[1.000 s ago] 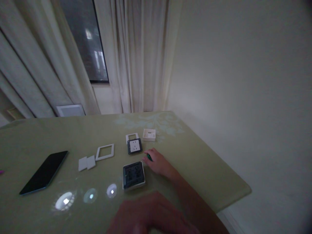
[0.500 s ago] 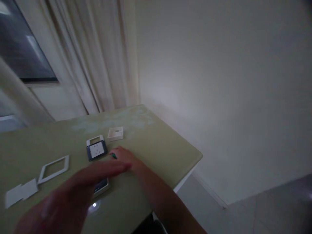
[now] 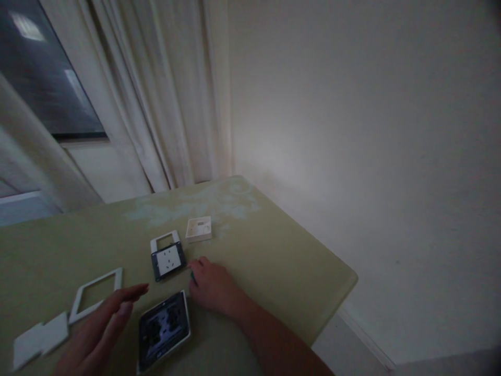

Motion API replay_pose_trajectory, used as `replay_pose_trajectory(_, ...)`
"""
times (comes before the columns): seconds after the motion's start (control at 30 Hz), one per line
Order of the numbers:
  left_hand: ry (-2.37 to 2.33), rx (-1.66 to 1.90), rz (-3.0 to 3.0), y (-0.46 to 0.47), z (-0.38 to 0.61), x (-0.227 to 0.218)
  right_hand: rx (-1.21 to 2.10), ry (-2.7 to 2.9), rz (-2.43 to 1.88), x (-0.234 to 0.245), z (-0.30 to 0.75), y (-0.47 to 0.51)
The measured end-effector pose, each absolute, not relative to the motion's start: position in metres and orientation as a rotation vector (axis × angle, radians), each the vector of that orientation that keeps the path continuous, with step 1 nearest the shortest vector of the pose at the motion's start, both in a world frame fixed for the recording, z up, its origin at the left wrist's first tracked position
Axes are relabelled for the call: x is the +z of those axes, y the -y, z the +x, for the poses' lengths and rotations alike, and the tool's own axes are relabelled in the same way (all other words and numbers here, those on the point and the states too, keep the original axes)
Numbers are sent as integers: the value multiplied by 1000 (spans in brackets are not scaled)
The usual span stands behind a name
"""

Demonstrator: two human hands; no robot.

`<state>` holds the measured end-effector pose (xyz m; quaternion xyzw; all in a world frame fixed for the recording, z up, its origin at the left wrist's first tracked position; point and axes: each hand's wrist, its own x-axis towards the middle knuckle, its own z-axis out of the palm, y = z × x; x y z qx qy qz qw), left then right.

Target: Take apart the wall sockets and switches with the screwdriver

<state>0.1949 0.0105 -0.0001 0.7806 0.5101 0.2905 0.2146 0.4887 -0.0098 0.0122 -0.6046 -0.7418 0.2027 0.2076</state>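
My left hand hovers at the lower left with its fingers stretched out and nothing in it. Closed at the right edge of a wall socket is my right hand; a small green object shows between its fingers, mostly hidden. The socket has a white face in a dark frame and overlaps a white cover frame behind it. Between my hands lies a socket module, its dark back with metal parts upward and a pale rim around it.
A white mounting box stands behind the socket. On the left lie a larger white frame and white flat plates. The green table ends at a corner on the right, beside a wall; curtains hang behind.
My left hand has moved left and down, uncovering the socket module. My right hand stays by the socket, its fingertips at the edge. The whole view has shifted slightly.
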Motion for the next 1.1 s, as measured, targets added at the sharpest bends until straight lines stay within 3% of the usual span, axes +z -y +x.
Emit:
replay_pose_trajectory(0.17,-1405,886,2013,21,203,10,658,2001,-1738,18,494,7)
replay_pose_trajectory(0.4,-1089,601,2123,29,207,22,774,1918,-1690,19,508,-3)
replay_pose_trajectory(0.67,-1045,554,2158,43,219,21,1003,1649,-1511,19,513,-8)
replay_pose_trajectory(0.97,-1082,689,2065,45,220,11,1151,1256,-1020,110,485,14)
replay_pose_trajectory(1.1,-1086,672,1995,43,217,13,1368,1153,-498,138,440,6)
